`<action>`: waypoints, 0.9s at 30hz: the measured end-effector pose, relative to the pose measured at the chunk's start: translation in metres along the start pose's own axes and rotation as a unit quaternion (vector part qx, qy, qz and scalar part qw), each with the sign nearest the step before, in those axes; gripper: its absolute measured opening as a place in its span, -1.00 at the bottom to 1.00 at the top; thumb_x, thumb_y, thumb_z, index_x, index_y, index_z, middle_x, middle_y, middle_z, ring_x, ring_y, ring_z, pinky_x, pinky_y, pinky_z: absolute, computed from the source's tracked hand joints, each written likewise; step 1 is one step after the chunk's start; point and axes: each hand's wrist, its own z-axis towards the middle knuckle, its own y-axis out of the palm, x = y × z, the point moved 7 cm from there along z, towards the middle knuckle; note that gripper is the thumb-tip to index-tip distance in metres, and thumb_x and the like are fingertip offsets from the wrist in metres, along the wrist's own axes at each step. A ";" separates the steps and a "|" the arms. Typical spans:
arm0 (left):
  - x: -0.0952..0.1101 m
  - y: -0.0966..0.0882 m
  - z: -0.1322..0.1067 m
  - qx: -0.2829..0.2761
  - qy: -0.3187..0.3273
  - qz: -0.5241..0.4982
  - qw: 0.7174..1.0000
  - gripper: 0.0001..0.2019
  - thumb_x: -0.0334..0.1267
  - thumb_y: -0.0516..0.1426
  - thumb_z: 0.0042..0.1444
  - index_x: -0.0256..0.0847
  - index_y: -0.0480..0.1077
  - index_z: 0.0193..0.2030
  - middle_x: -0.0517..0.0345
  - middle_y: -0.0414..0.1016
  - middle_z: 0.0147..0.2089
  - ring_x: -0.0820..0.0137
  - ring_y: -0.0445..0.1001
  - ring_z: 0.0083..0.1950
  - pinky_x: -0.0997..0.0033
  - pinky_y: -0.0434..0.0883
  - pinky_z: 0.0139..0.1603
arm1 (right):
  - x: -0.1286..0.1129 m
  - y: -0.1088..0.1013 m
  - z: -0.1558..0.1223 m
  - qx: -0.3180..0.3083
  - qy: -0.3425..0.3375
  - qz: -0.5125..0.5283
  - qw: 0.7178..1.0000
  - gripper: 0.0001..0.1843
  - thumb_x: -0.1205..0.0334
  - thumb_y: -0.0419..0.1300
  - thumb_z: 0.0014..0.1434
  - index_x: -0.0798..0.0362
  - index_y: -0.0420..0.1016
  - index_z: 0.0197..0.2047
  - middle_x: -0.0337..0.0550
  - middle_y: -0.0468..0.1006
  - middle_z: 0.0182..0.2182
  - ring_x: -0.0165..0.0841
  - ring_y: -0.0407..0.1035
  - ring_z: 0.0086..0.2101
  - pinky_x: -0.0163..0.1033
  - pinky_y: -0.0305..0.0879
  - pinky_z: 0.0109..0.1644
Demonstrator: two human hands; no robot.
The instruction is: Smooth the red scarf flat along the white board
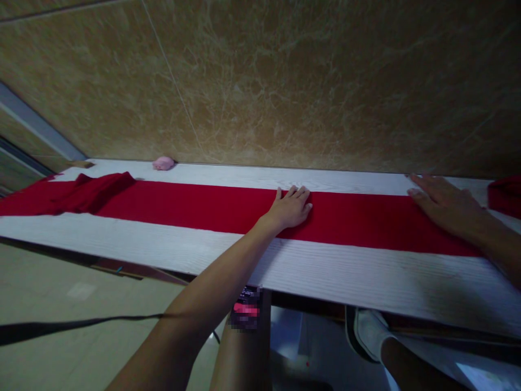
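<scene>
A long strip of red cloth (195, 208) lies flat along the white wood-grain table (350, 269). Toward its left end the fabric is bunched into loose folds. My left hand (290, 209) rests palm down on the middle of the strip, fingers spread. Near the right end, my right hand (450, 209) is stretched out with its palm turned down over the cloth; whether it presses on the fabric I cannot tell.
A small pink lump (163, 163) sits by the marbled wall (301, 87) behind the table. At the far right is a dark red bundle (504, 196). My legs and a shoe (368, 331) are below the front edge, and a black strap (81, 325) crosses at lower left.
</scene>
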 end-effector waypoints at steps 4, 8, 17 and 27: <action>0.000 -0.001 0.000 0.005 -0.002 0.000 1.000 -0.36 -0.10 -0.18 0.59 -0.22 -0.01 0.71 0.04 -0.11 0.77 0.09 -0.14 0.77 -0.34 -0.15 0.71 | 0.008 0.016 -0.007 -0.047 0.002 -0.012 0.999 0.04 -0.56 -0.33 0.27 -0.42 0.03 0.69 -0.33 0.07 0.61 0.29 -0.01 0.54 0.66 -0.13 0.53; -0.001 0.000 0.001 0.005 0.000 -0.002 1.000 -0.36 -0.10 -0.18 0.59 -0.22 0.01 0.71 0.06 -0.09 0.77 0.10 -0.13 0.77 -0.35 -0.14 0.71 | 0.011 0.021 -0.005 -0.063 0.008 -0.009 0.998 0.01 -0.56 -0.34 0.26 -0.51 0.00 0.68 -0.42 0.07 0.61 0.32 0.01 0.53 0.72 -0.09 0.49; -0.001 0.001 0.001 0.006 0.002 -0.005 1.000 -0.35 -0.08 -0.19 0.59 -0.28 -0.01 0.71 0.04 -0.11 0.77 0.08 -0.15 0.77 -0.35 -0.16 0.72 | 0.024 0.015 -0.002 -0.057 0.026 -0.024 0.998 0.14 -0.60 -0.35 0.24 -0.24 0.07 0.70 -0.16 0.05 0.62 0.35 -0.03 0.54 0.64 -0.17 0.55; -0.001 0.001 0.001 0.008 0.003 -0.003 1.000 -0.36 -0.08 -0.18 0.59 -0.22 0.00 0.71 0.04 -0.10 0.77 0.10 -0.13 0.77 -0.36 -0.15 0.71 | 0.041 0.007 0.015 -0.027 -0.006 0.015 1.000 -0.10 -0.60 -0.29 0.28 -0.81 -0.31 0.65 -0.76 -0.28 0.56 0.33 -0.21 0.56 0.72 -0.32 0.52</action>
